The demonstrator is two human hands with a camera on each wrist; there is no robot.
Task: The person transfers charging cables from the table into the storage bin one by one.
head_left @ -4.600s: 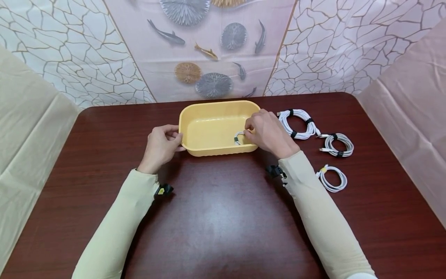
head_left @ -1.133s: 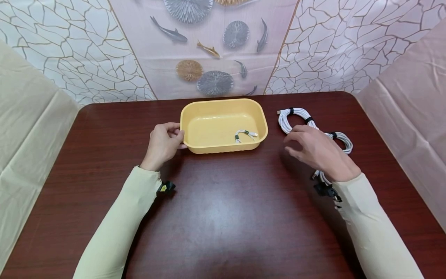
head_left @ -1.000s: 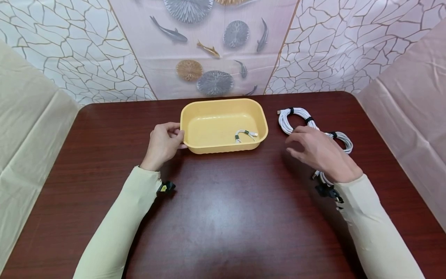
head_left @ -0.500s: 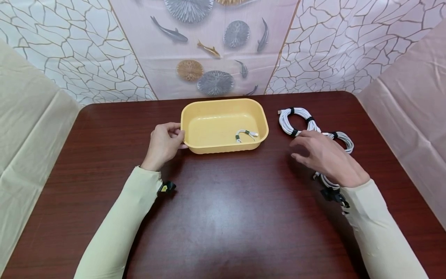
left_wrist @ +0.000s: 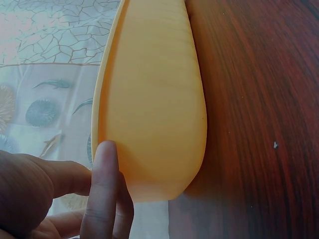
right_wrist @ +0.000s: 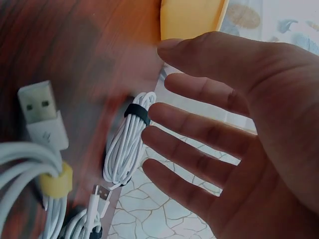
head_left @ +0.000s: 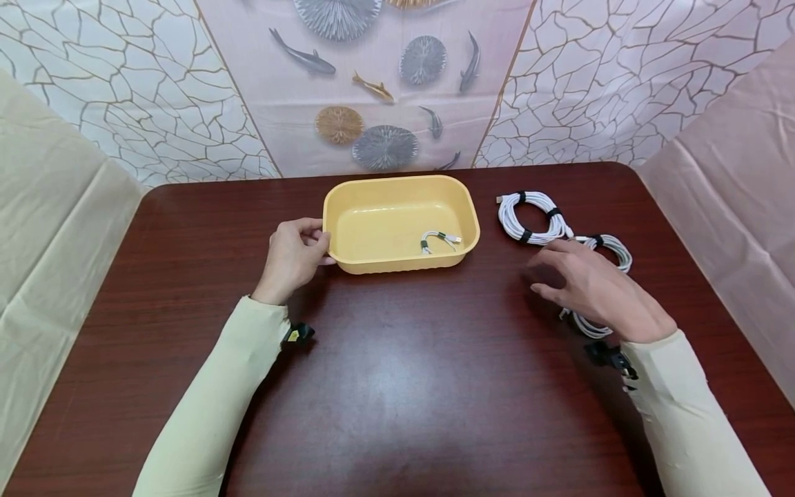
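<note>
My left hand [head_left: 292, 257] pinches the left end of a yellow plastic tray [head_left: 397, 264] between thumb and fingers. In the left wrist view, fingers press the outer wall of the tray [left_wrist: 154, 99]. Inside it, toward the front right, lies a short white cable [head_left: 439, 237] with dark green ties. My right hand [head_left: 593, 288] hovers with spread fingers above the cable coils on the right and holds nothing. Partly beneath it is a small white USB cable [head_left: 590, 326], whose yellow tie shows in the right wrist view.
Behind the right hand lie a large white cable coil [head_left: 508, 219] with black ties and a greyish cable coil [head_left: 618, 250], also black-tied. All rest on a dark red-brown wooden table [head_left: 385, 386]. Patterned cloth [head_left: 385, 83] rises at the table's back edge.
The right hand has let go of the short cable in the tray, come out, and drifted right and toward the near side over the coils. The left hand stays on the tray.
</note>
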